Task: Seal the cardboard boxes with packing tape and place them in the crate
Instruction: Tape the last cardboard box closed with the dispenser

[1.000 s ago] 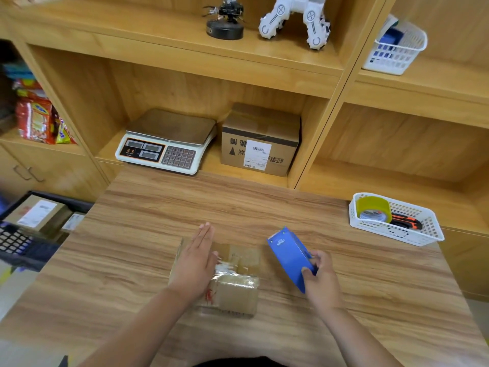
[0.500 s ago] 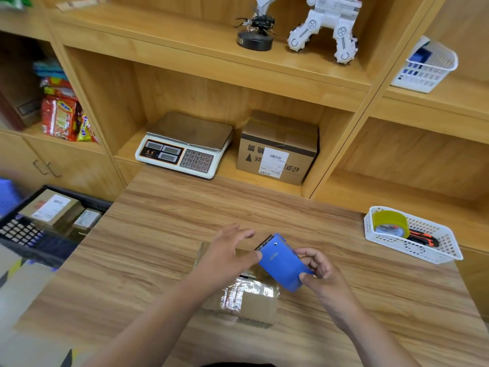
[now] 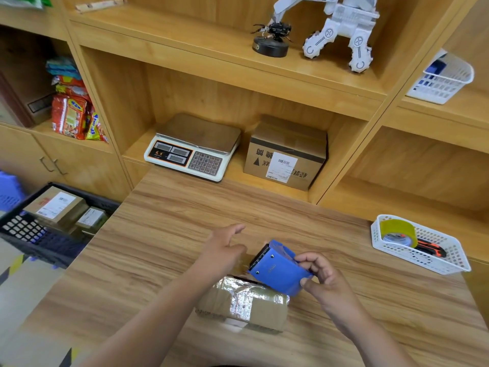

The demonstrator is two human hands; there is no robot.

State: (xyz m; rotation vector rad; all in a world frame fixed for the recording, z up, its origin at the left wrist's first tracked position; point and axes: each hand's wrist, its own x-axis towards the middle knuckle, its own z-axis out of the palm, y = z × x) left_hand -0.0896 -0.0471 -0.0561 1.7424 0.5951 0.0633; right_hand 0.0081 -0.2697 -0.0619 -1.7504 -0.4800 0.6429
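Far left, below the desk's [image 3: 164, 234] edge, a dark crate [image 3: 39, 241] sits with two labelled parcels [image 3: 57, 207] already in it. It is well apart from the work in hand.

Near the middle of the desk, the left hand [image 3: 223, 251] lies over the far end of the cardboard box [image 3: 254, 312]. Its grip is released, fingers loosely spread, and it holds nothing that I can make out. The box rests flat on the desk right in front of the person. A band of shiny packing tape [image 3: 242, 298] climbs its near face and runs across the top, away from the person. The far end is covered, so I cannot tell the box's long axis for sure.

Just right of that hand, touching the box top, is the blue tape dispenser [image 3: 277, 271], with its toothed edge turned left toward the left hand. The right hand [image 3: 328, 282] has its grip clenched around the dispenser's back.

I judge the strip is about to be torn off. After that the box must go left, since the crate lies to the left of both hands, and the free left hand is the nearer one.

Far right, a white basket [image 3: 412, 260] holds a yellow roll [image 3: 397, 230].
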